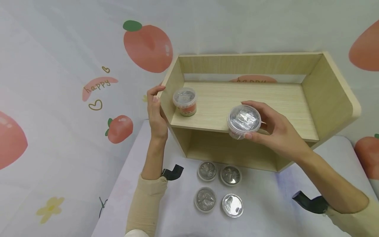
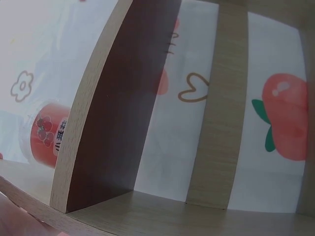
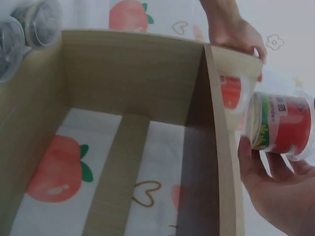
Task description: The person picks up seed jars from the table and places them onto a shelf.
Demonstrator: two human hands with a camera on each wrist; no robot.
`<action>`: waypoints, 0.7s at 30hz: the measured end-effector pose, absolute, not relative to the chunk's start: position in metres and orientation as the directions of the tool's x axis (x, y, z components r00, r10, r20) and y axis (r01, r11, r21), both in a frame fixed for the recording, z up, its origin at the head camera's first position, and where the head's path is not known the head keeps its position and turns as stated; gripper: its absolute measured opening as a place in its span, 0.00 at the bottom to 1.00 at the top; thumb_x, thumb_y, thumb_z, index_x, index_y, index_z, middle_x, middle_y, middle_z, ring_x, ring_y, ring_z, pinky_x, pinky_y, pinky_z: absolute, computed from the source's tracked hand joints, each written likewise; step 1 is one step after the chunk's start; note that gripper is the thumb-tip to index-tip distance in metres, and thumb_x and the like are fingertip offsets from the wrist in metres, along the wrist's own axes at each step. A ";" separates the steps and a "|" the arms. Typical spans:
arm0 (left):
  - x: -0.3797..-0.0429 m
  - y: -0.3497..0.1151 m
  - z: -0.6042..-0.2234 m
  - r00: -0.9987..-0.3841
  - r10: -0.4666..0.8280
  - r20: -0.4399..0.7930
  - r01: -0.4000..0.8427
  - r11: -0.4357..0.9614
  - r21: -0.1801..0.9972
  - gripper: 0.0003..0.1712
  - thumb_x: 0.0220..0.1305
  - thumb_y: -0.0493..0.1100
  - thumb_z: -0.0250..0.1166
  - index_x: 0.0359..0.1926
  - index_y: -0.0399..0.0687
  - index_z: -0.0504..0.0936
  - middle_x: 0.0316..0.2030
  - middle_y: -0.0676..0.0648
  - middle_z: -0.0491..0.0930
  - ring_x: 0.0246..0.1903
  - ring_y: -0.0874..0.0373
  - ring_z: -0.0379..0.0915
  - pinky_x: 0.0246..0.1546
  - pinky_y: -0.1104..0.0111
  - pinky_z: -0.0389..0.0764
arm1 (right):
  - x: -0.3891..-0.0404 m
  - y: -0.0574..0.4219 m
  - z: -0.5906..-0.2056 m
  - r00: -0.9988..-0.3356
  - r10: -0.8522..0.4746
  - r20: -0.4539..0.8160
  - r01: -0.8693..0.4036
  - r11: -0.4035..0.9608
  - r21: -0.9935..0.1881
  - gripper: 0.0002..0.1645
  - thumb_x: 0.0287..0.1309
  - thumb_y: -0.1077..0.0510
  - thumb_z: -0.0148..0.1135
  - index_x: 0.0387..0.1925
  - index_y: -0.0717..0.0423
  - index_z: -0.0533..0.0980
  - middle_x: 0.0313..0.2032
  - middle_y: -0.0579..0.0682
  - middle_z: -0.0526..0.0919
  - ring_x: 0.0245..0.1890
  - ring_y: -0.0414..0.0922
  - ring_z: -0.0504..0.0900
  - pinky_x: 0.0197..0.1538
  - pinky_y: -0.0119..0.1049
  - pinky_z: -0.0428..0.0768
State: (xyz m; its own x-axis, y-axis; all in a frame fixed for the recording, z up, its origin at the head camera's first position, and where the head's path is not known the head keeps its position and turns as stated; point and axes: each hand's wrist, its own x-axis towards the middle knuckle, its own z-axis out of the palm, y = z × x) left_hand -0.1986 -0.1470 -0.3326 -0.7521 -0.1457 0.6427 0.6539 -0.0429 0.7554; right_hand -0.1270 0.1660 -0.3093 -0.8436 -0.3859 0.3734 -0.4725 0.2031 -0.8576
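Note:
A small plastic tub (image 1: 244,118) with a clear lid and a red printed label is pinched in my right hand (image 1: 275,128), thumb on the near side. I hold it at the front edge of the upper level of a light wooden shelf (image 1: 213,124). In the right wrist view the held tub (image 3: 283,125) appears beside the upper board, with the right hand (image 3: 275,191) around it. My left hand (image 1: 156,115) grips the shelf's left side panel at its front edge. Another tub (image 1: 185,102) stands upright on the upper level, close to that panel.
Several more lidded tubs, including a front-right one (image 1: 232,205), stand on the white tabletop (image 1: 266,204) before the shelf. The lower compartment (image 1: 231,149) opens toward me. A fruit-patterned cloth (image 1: 74,49) hangs behind and to the left.

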 end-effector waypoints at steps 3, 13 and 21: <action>-0.198 -0.147 -0.333 -0.750 -0.150 0.645 0.657 -0.052 0.752 0.22 0.70 0.45 0.38 0.56 0.45 0.71 0.60 0.44 0.68 0.62 0.48 0.63 0.61 0.59 0.66 | -0.135 0.164 -0.308 -0.862 -0.357 0.360 -0.449 0.208 -0.869 0.45 0.51 0.73 0.70 0.71 0.54 0.65 0.60 0.51 0.74 0.55 0.41 0.77 0.57 0.24 0.74; -0.198 -0.145 -0.334 -0.756 -0.130 0.642 0.653 -0.084 0.752 0.21 0.71 0.46 0.38 0.55 0.45 0.71 0.62 0.43 0.67 0.63 0.48 0.63 0.61 0.59 0.67 | -0.159 0.159 -0.307 -0.907 -0.288 0.307 -0.377 0.230 -0.897 0.43 0.58 0.67 0.68 0.73 0.49 0.64 0.65 0.55 0.71 0.59 0.42 0.75 0.56 0.25 0.75; -0.197 -0.147 -0.334 -0.751 -0.141 0.646 0.658 -0.069 0.750 0.21 0.71 0.45 0.38 0.56 0.44 0.71 0.63 0.43 0.68 0.64 0.48 0.62 0.63 0.57 0.66 | -0.178 0.145 -0.309 -0.912 -0.250 0.327 -0.382 0.220 -0.897 0.40 0.59 0.65 0.68 0.72 0.48 0.66 0.64 0.55 0.73 0.58 0.42 0.77 0.58 0.25 0.74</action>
